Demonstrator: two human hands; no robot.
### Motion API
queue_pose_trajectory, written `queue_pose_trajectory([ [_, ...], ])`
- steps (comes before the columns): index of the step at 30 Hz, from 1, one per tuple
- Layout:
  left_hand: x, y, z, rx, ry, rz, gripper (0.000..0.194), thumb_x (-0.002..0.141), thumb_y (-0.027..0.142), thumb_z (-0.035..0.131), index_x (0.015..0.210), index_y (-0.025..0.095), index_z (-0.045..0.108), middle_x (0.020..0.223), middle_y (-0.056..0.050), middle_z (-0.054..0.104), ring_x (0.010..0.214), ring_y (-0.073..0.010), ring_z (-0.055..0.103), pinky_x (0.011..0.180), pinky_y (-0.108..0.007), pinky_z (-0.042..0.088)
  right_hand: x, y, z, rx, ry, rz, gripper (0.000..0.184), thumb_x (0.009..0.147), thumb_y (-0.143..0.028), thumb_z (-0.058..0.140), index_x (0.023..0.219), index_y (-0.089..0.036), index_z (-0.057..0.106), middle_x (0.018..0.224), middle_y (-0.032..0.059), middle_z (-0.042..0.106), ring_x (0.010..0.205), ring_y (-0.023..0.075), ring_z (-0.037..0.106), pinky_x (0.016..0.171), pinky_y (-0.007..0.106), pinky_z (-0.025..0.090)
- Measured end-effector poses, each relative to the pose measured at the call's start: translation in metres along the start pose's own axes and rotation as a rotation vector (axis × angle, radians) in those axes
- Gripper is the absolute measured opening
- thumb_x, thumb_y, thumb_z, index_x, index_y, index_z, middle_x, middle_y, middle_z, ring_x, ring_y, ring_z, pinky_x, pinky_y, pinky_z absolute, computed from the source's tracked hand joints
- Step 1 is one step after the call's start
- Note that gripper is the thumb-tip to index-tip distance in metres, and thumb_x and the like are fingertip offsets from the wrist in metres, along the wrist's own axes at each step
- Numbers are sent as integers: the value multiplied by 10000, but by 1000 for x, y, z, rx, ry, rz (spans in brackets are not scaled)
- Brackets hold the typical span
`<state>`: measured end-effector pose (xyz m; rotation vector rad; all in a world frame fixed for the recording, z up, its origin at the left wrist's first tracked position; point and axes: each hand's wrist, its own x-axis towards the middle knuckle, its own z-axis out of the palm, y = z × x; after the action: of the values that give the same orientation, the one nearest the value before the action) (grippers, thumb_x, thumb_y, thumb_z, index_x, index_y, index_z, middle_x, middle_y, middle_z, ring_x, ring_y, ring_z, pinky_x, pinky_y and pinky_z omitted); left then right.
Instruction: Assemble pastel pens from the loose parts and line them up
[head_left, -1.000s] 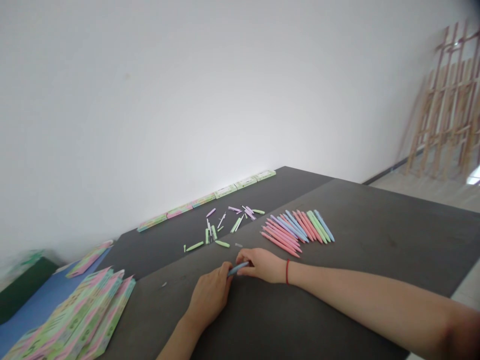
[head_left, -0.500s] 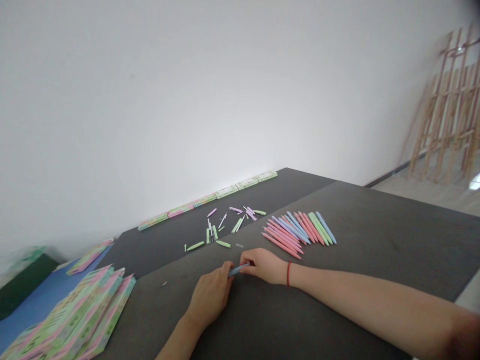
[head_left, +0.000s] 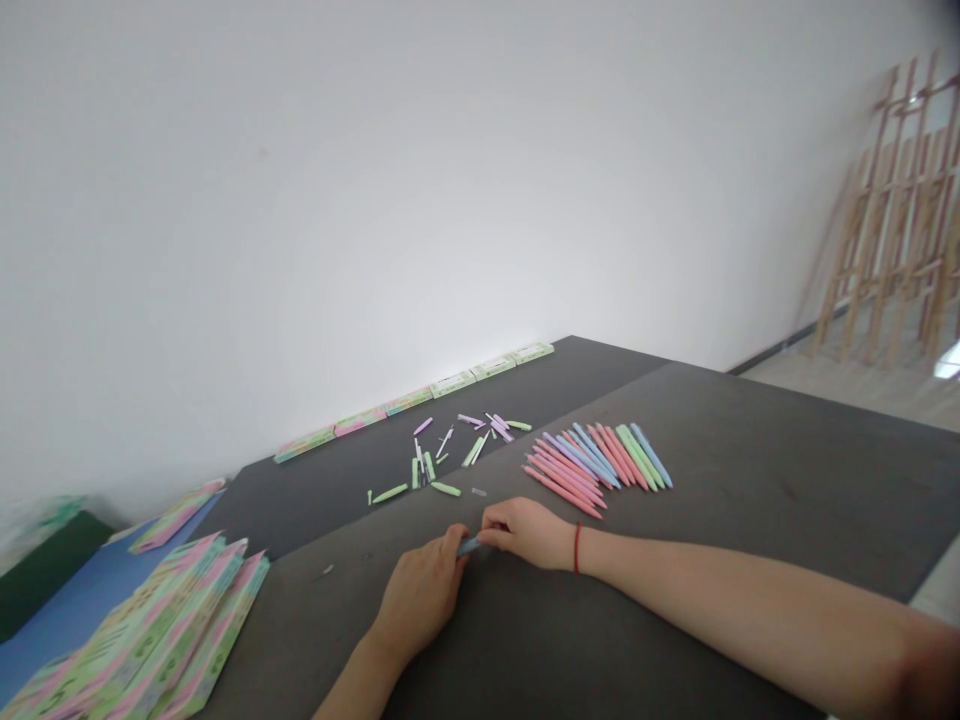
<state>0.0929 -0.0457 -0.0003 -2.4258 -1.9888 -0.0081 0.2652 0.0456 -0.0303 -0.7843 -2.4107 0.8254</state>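
Low over the near part of the dark table, a blue pen (head_left: 469, 546) bridges my two hands. My left hand (head_left: 424, 590) pinches its left end between thumb and fingers. At the other end, my right hand (head_left: 525, 532), with a red string on the wrist, closes its fingertips on the pen. Most of the pen is hidden by fingers. To the right of my hands lies a row of pink, purple, blue and green pens (head_left: 577, 460). Beyond them are scattered green and purple pen parts (head_left: 446, 490) and thin white pieces.
Flat printed boxes (head_left: 409, 401) line the wall along the table's (head_left: 750, 450) back edge. Stacked pastel boxes (head_left: 180, 620) occupy the near left, beside a blue surface (head_left: 60, 625) and a dark green box (head_left: 52, 570). Wooden racks (head_left: 892, 220) stand at the far right.
My right fingertips have shifted slightly on the pen, and less of the blue shaft shows between my hands. My left hand stays nearly in place.
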Motion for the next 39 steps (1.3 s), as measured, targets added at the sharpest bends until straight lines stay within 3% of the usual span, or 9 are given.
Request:
queue_pose_trajectory([
  [6, 0, 2, -2, -1, -6, -3, 242, 950, 262, 263, 1101, 221, 448, 955, -61, 684, 858, -212, 656, 687, -292, 432, -3, -2, 0, 7, 24, -15, 190, 771, -333, 640, 897, -194, 608, 730, -25, 599, 625, 101, 487, 539, 200, 285],
  [9, -1, 1, -2, 1, -6, 5, 243, 948, 264, 268, 1110, 220, 443, 962, -66, 684, 872, -215, 654, 693, -295, 434, -2, -2, 0, -30, 5, -7, 168, 813, -353, 596, 841, -188, 620, 723, -14, 607, 635, 107, 496, 550, 208, 287],
  [13, -1, 0, 0, 5, -5, 22, 234, 945, 254, 282, 1114, 219, 439, 1002, -72, 678, 911, -215, 647, 714, -298, 436, 0, -3, -2, -60, -24, -10, 291, 888, -379, 486, 739, -173, 628, 661, -2, 600, 621, 113, 500, 566, 222, 292],
  [18, 0, -2, 1, 2, -5, 32, 226, 948, 257, 278, 1098, 220, 442, 968, -62, 682, 872, -215, 652, 697, -297, 436, -4, -6, -3, -29, -1, -45, 218, 785, -370, 630, 915, -196, 617, 770, -12, 626, 659, 115, 515, 568, 207, 300],
  [22, 0, -1, 1, 4, -9, 40, 227, 942, 242, 294, 1114, 218, 440, 978, -63, 679, 892, -216, 648, 709, -298, 436, -3, -5, -1, -77, 14, -42, 175, 807, -357, 605, 848, -189, 631, 772, 3, 634, 682, 125, 520, 582, 216, 299],
  [28, -1, -1, 1, 13, -20, 46, 209, 937, 244, 312, 1098, 221, 444, 968, -67, 679, 902, -213, 647, 708, -290, 436, 1, -4, -2, -57, -102, -41, 340, 918, -358, 425, 716, -171, 623, 610, -4, 599, 622, 117, 524, 579, 218, 316],
  [33, -1, -1, -1, 17, -17, 39, 232, 943, 244, 290, 1113, 219, 446, 964, -75, 678, 871, -212, 653, 702, -293, 445, -5, -8, -4, -60, -33, -55, 231, 791, -376, 619, 940, -200, 606, 794, -5, 640, 675, 125, 535, 584, 215, 312],
  [39, 0, -3, 5, 6, 14, 62, 241, 940, 259, 316, 1127, 221, 463, 964, -75, 677, 879, -216, 649, 712, -300, 457, -5, -9, -3, -99, -34, -37, 152, 808, -340, 593, 855, -199, 624, 760, -2, 625, 673, 127, 515, 570, 221, 285],
])
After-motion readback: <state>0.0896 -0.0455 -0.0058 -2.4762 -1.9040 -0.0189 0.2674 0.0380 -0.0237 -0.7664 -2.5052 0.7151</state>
